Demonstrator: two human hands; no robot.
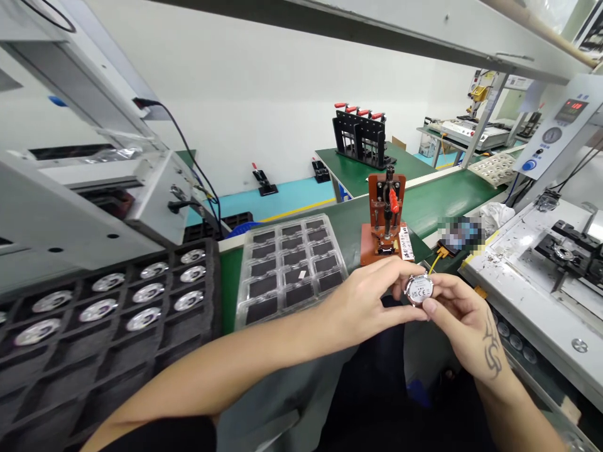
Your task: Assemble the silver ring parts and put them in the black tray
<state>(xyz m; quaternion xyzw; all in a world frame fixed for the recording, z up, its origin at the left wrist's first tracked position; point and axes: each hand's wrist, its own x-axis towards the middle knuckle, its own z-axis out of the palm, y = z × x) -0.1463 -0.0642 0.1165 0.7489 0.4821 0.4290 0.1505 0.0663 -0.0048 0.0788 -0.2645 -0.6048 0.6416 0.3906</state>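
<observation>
Both my hands meet in the middle of the view around a small round silver disc part [419,289] with printed marks on its face. My left hand [365,295] pinches it from the left, fingers closed on its edge. My right hand [459,317], tattooed on the back, grips it from the right and below with thumb and fingertips. Just behind the part stands a small brown toggle-clamp fixture [386,220] with a red handle. To the left lies a clear blister tray [289,267] of dark square pieces.
A black foam tray [113,301] with several round silver discs fills the lower left, under a grey machine housing [85,188]. A white machine bed [541,270] with a black nest sits at right. The green bench [438,201] runs behind; a black clamp rack [360,135] stands farther back.
</observation>
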